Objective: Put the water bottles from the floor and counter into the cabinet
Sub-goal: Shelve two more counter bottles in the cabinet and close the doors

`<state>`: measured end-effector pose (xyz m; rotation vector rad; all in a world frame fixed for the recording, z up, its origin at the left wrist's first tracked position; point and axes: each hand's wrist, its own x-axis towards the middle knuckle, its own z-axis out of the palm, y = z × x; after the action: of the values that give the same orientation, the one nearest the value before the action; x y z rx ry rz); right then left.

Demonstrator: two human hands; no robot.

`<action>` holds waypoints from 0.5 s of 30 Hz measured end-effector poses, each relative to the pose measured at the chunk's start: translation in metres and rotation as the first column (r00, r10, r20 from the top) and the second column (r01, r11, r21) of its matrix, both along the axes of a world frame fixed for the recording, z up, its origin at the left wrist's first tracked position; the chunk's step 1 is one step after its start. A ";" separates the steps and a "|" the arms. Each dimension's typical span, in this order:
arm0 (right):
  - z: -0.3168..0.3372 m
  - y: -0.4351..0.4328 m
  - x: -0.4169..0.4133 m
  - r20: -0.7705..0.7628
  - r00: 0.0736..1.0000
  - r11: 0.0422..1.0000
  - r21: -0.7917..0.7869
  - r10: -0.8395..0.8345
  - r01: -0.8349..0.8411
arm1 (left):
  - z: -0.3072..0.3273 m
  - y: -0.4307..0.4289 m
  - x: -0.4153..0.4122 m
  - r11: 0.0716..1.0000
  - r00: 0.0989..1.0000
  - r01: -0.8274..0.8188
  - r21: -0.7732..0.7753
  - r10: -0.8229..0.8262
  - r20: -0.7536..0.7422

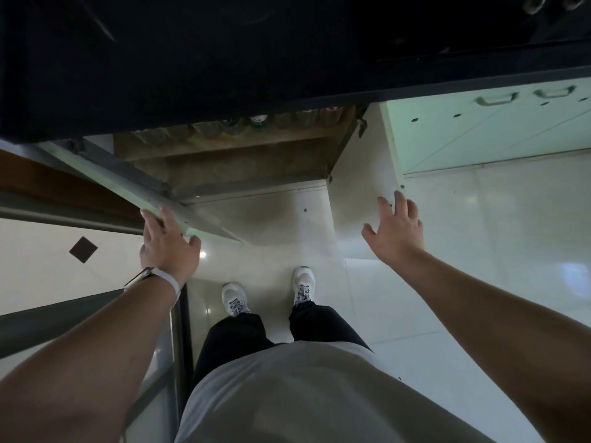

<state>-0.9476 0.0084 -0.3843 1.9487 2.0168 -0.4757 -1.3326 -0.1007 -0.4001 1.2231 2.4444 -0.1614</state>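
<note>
Now left hand (166, 241) fingers grip 1 cabinet door (134, 190); right hand (395, 231) splayed, 2 doors open.

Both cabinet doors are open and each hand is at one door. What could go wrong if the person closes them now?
1. The left hand wraps the edge of the left door; its fingers could be pinched against the frame.
2. The bottles stand near the shelf front; a door might knock them if they stick out.
3. The right hand only touches the right door with spread fingers, so it may slam.
</note>
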 end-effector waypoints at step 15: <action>0.007 -0.006 -0.091 -0.270 0.932 0.966 -0.030 0.240 -0.258 | 0.006 -0.009 -0.022 0.997 0.997 0.051 0.051 -0.054 0.054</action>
<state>-1.0391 0.0024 -0.3776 1.6302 2.3391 -0.7615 -1.3545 -0.1096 -0.3938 1.2965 2.3832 -0.0818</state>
